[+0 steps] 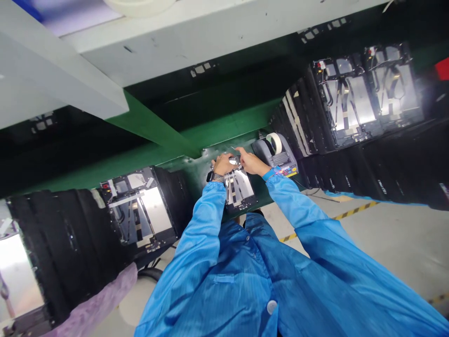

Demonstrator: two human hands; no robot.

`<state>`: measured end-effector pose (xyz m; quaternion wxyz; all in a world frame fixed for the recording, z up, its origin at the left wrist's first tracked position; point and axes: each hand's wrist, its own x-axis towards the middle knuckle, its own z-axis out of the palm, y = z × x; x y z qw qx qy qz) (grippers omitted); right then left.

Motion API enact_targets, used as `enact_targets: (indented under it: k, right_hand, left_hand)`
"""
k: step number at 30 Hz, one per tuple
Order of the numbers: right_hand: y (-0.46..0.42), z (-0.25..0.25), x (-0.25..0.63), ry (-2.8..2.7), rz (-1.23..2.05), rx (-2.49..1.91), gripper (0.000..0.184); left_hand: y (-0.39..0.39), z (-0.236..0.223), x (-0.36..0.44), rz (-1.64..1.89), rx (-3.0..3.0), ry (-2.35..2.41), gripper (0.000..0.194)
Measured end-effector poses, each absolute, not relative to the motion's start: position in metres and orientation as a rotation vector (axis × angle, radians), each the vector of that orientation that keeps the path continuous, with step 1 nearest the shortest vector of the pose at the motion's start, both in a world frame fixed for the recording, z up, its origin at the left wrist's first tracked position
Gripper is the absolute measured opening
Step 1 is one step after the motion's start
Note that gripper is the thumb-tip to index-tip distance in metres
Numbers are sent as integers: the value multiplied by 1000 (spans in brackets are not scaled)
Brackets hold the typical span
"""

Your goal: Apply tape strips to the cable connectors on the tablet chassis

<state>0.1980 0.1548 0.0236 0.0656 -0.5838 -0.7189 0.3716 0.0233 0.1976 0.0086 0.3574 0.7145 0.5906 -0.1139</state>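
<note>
Our left hand [221, 164], with a wristwatch [212, 177] on its wrist, is curled closed and seems to pinch a small silver piece [234, 161], too small to identify, at the top edge of an opened tablet-like device [240, 190]. Our right hand [251, 162] sits just beside it with its fingers stretched forward; we cannot tell whether it grasps anything. The device lies directly below our hands on a green workbench [196, 174], its metal shields and ribbon cables exposed. Just past our right hand stands a tape dispenser [277, 157] loaded with a roll of white tape [274, 142]. Black trays holding similar opened devices line the bench on both sides, one [140, 210] off to our left and another [365, 93] to our right. Our blue smock sleeves [206, 220] reach in from below, and yellow-and-black floor tape [336, 216] runs past the bench.
</note>
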Motion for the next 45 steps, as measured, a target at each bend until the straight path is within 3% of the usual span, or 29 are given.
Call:
enact_targets:
  k: [23, 35, 41, 45]
  right_hand:
    - [152, 8, 193, -2121, 1098, -1817, 89]
    - [152, 16, 185, -2250, 956, -1886, 105]
    - [156, 3, 199, -1826, 970, -2083, 127]
    - [139, -19, 198, -1528, 1000, -2016, 117]
  left_hand:
    - [199, 7, 23, -321, 1848, 1522, 61]
    - [198, 7, 23, -308, 1855, 1528, 65]
    - [199, 5, 21, -313, 1849, 1527, 65]
    - [196, 4, 16, -323, 1898, 1458, 64]
